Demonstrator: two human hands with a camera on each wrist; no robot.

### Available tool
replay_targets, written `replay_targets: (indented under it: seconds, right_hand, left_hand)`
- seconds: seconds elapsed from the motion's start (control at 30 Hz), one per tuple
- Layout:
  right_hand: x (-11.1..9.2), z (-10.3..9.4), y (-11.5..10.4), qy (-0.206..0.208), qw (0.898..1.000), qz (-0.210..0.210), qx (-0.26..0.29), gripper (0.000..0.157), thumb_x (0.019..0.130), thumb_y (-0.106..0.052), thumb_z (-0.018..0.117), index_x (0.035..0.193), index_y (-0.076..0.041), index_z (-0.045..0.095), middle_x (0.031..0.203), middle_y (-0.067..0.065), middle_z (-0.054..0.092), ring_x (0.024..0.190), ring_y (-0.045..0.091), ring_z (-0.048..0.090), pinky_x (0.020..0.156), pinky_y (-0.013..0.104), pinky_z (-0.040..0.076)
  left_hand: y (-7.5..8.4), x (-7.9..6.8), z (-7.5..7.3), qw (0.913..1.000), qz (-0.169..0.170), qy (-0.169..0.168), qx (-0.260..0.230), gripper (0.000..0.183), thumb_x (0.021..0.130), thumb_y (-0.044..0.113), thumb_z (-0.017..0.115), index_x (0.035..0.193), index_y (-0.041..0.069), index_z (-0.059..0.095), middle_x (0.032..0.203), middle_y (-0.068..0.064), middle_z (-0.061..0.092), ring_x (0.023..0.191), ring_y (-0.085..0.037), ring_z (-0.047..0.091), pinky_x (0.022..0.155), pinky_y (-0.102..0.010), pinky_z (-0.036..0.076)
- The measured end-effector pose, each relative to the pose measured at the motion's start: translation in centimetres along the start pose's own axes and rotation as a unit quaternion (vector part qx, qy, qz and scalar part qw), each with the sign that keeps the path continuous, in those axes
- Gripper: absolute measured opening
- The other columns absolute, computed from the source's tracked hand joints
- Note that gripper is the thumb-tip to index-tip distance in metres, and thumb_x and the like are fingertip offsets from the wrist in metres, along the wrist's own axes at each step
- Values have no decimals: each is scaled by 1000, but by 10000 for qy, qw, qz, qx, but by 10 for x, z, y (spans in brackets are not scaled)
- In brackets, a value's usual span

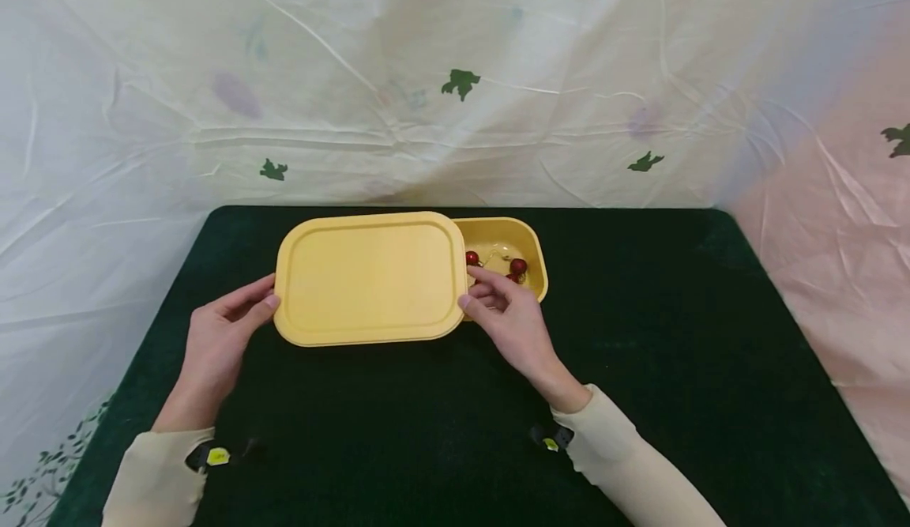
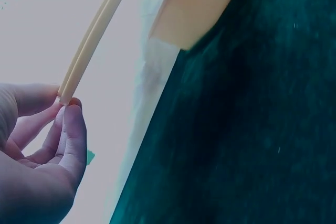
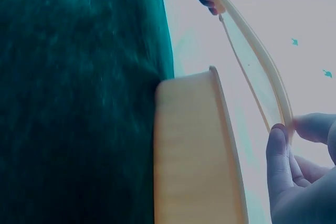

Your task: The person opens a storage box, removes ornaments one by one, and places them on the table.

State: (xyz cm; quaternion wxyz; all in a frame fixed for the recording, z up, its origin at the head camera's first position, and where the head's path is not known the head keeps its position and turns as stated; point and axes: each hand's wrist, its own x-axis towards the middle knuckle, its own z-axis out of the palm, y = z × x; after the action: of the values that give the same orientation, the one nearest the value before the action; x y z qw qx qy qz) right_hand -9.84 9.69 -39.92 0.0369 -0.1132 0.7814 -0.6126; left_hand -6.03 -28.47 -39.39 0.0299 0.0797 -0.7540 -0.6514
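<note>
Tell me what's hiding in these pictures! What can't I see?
- Head view: the left part of the yellow box, covered by the yellow lid, so I can't count all the red balls.
- Head view: parts of some balls, behind the right hand.
- Right wrist view: the box's inside, hidden by its side wall; the bottom edge cuts off the rest.
- Left wrist view: most of the box, cut off by the top edge.

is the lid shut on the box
No, the right wrist view shows a gap between the raised lid and the box.
</note>
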Motion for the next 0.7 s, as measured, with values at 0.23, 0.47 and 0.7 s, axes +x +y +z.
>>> replay_targets:
  seconds: [0.23, 0.47, 0.7]
  right_hand:
    - [1, 20, -4, -147, 9998, -97, 21, 47, 98, -23, 74, 142, -12, 62, 106, 4, 71, 92, 16, 72, 80, 34, 62]
    - [3, 37, -6, -174, 9997, -152, -88, 48, 97, -23, 75, 142, -13, 62, 103, 1, 71, 90, 13, 72, 80, 33, 62]
    - [5, 54, -9, -451, 9986, -269, -30, 54, 97, -19, 75, 147, -12, 58, 104, 0, 72, 91, 10, 71, 81, 28, 61]
  left_hand:
    - [-5, -3, -18, 9998, -72, 121, 121, 54, 99, 27, 72, 146, 4, 59, 115, 18, 71, 102, 1, 68, 87, -8, 51]
    - [-8, -4, -33, 9989, -246, 251, 318, 57, 99, 29, 71, 149, 4, 56, 115, 21, 69, 101, 2, 66, 83, -5, 50]
    - [-15, -5, -52, 9971, -468, 274, 543, 56, 100, 30, 70, 150, 8, 56, 112, 24, 67, 101, 3, 62, 79, -4, 50]
